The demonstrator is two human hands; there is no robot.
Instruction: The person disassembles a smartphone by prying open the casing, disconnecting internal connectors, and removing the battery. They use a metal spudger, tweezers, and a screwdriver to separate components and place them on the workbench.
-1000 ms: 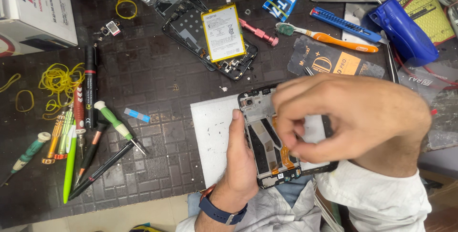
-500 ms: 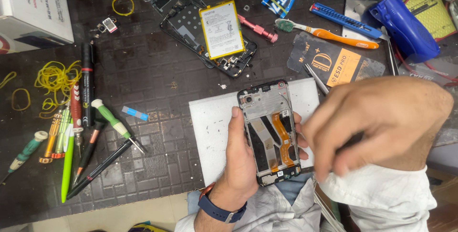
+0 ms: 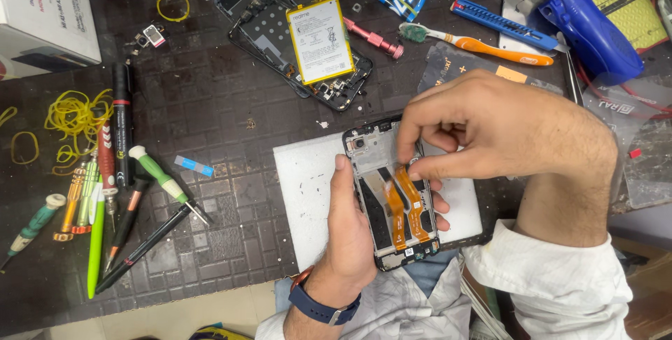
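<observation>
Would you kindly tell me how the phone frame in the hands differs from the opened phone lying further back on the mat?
The phone frame is gripped by the left hand; the opened phone lies untouched. The frame shows orange ribbon cables, pinched by the right hand; the other carries a white battery. Both are stripped open.
</observation>
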